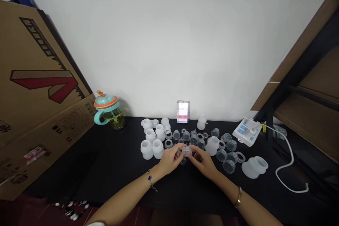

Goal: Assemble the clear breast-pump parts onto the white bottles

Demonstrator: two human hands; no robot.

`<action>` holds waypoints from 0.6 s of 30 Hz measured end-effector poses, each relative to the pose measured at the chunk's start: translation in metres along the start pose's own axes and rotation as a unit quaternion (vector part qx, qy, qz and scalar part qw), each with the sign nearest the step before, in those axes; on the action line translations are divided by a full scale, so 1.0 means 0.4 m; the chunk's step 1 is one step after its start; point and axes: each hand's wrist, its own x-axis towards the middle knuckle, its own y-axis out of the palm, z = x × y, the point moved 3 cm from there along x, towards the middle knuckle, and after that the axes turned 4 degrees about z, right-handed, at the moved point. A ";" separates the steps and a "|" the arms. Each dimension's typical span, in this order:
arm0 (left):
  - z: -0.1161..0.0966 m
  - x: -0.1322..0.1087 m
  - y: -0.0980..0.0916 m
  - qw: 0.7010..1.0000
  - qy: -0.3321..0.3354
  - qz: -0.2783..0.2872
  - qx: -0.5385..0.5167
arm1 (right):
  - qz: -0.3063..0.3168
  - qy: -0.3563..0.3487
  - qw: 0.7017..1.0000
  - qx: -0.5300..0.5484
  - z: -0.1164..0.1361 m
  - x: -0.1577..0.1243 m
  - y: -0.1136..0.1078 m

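Observation:
Both my hands meet over the middle of the black table [111,169]. My left hand [171,160] and my right hand [203,162] pinch a small clear plastic cap [186,152] between their fingertips. Behind them lie several clear caps and rings [201,141]. To the left of my left hand stand several white translucent bottle bodies [152,143]. A larger white bottle body [254,167] lies on its side to the right of my right hand.
A teal and orange lidded cup [109,113] stands at the back left. A big cardboard box [37,91] leans on the left. A white power strip [247,132] with a cable [287,169] sits at the right, beside a dark wooden shelf [304,88].

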 end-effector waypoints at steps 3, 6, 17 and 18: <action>-0.003 -0.001 0.000 1.000 -0.001 0.000 0.004 | -0.007 0.007 1.000 -0.007 -0.003 -0.001 0.001; -0.005 0.000 0.000 1.000 0.009 0.005 0.029 | -0.026 0.011 1.000 -0.001 -0.009 -0.001 0.001; -0.016 -0.004 -0.003 0.998 0.048 -0.016 0.036 | -0.027 -0.009 0.999 -0.025 -0.008 -0.001 0.005; -0.017 -0.005 -0.004 0.998 0.055 -0.017 0.032 | -0.026 -0.016 0.999 -0.029 -0.012 -0.002 0.007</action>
